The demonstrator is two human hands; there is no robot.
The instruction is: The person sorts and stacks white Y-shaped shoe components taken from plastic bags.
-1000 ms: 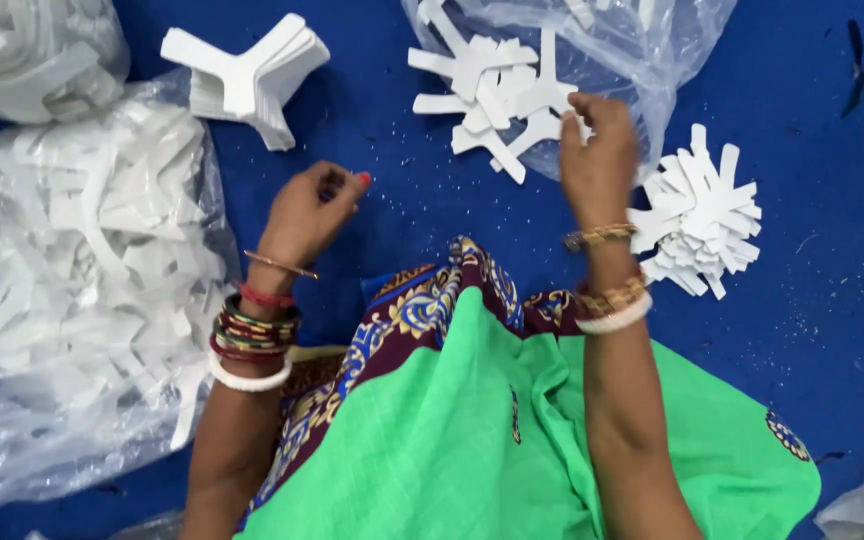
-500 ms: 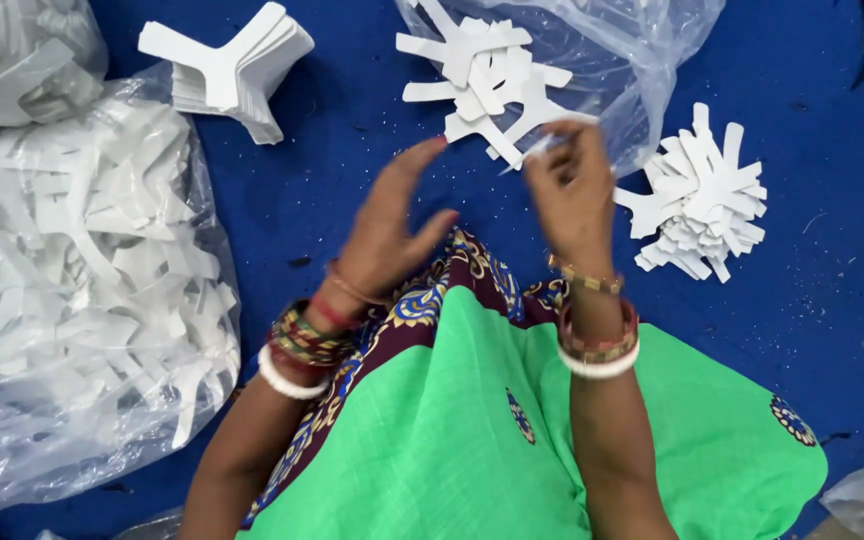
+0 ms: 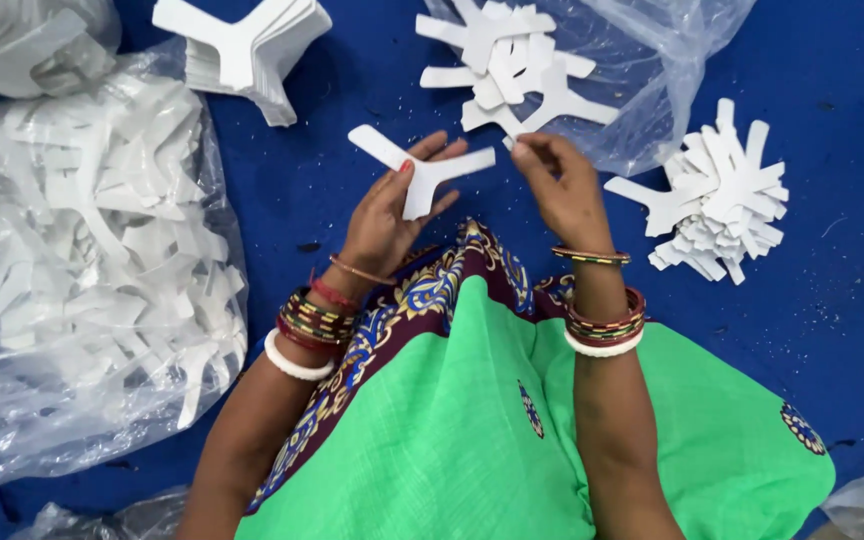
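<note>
My left hand [image 3: 387,215] holds a white Y-shaped flat piece [image 3: 414,166] between thumb and fingers, above my lap. My right hand [image 3: 562,185] is just to its right, fingers pinched near the tip of that piece's right arm; whether they grip it I cannot tell. Both wrists wear bangles. Straight ahead of my right hand lies an open clear plastic bag [image 3: 652,60] with several white pieces [image 3: 507,60] spilling from it.
A neat stack of Y-shaped pieces [image 3: 242,50] lies at the far left. A fanned pile of pieces [image 3: 722,195] sits to the right. A large clear bag of white offcuts [image 3: 82,270] fills the left side. Everything rests on a blue floor sheet [image 3: 832,300]. Green cloth [image 3: 492,430] covers my lap.
My right hand drew a white piece from the bag ahead toward me. My left hand rose from the floor sheet and now holds that piece.
</note>
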